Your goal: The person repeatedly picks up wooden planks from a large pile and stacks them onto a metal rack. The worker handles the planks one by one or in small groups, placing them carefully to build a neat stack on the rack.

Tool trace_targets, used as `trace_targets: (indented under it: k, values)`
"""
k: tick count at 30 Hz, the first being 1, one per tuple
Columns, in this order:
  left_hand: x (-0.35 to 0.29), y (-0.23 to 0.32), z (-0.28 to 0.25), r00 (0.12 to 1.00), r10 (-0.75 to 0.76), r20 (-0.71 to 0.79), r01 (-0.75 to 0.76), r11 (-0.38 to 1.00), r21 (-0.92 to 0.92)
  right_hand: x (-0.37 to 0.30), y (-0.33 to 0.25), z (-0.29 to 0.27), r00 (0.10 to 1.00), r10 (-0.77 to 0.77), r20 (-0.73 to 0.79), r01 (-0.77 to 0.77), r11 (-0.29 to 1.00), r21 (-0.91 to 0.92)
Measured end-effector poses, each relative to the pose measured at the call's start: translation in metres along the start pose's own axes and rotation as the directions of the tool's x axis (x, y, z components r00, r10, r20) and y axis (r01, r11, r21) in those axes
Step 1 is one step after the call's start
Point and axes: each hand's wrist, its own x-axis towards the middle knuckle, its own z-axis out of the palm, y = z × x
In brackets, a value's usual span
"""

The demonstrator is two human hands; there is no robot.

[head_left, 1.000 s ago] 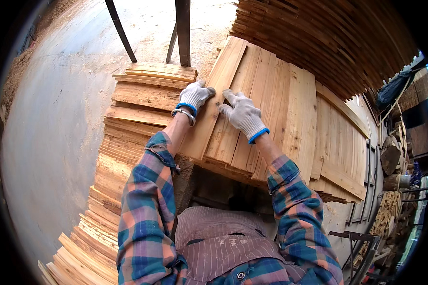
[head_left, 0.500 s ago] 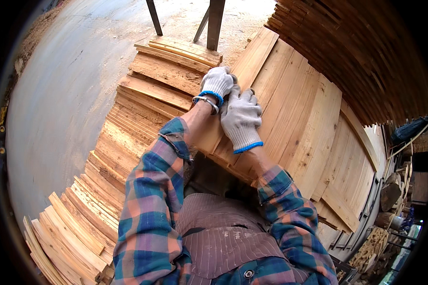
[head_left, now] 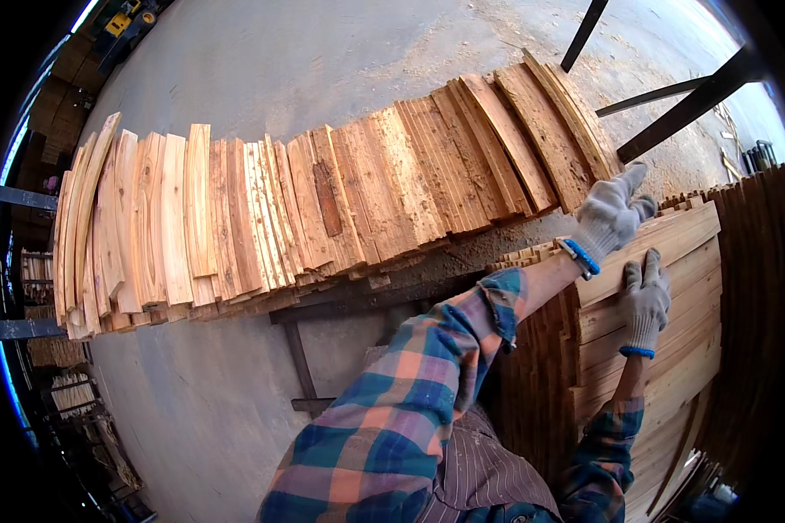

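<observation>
Both hands wear white knit gloves with blue cuffs. My left hand (head_left: 610, 213) is at the far left corner of a stack of wooden boards (head_left: 649, 349), its fingers stretched out and nothing visible in them. My right hand (head_left: 645, 302) rests flat on the top boards, nearer to me, fingers extended. Just beyond the right hand lies the stack's far top board (head_left: 671, 240). Left of the stack, a long row of thin planks (head_left: 384, 179) leans closely packed, many with rough, knotty faces.
A dark metal frame (head_left: 298, 357) supports the plank row. Dark metal posts (head_left: 680, 109) rise beyond its right end. Another tall pile of wood edges (head_left: 758, 288) stands at the right. Sawdust and chips lie on the concrete floor (head_left: 305, 61). A yellow machine (head_left: 127, 26) sits far left.
My view has swung left, bringing the whole plank row across the picture. The hands, earlier side by side on the stack, are now farther apart, the left one stretched toward the row's end.
</observation>
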Motion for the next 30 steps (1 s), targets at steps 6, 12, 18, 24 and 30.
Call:
trace_targets:
  k: [6,12,18,24,30]
  values:
    - [-0.221,-0.105,-0.252,0.570,-0.793,-0.216,0.349,0.472,-0.810,-0.084,-0.119,-0.031,0.966,-0.178,0.187,-0.051,0.578,0.814]
    - [-0.365,-0.210,-0.337,0.081,-0.948,-0.309,0.603,0.294,-0.742,-0.159,-0.179,0.290,0.417,-0.095,0.904,-0.909,-0.033,0.416]
    - [-0.325,-0.292,-0.348,0.037,-0.917,-0.398,0.338,0.387,-0.858,-0.148,-0.224,0.478,0.256,-0.190,0.948,-0.927,-0.325,0.186]
    - [-0.278,-0.315,-0.337,0.065,-0.854,-0.515,0.176,0.518,-0.837,-0.164,-0.243,0.543,0.598,-0.120,0.793,-0.788,0.092,0.608]
    - [-0.277,-0.303,-0.337,-0.010,-0.856,-0.517,0.016,0.517,-0.856,-0.146,-0.275,0.486,0.338,-0.105,0.935,-0.802,-0.553,0.227]
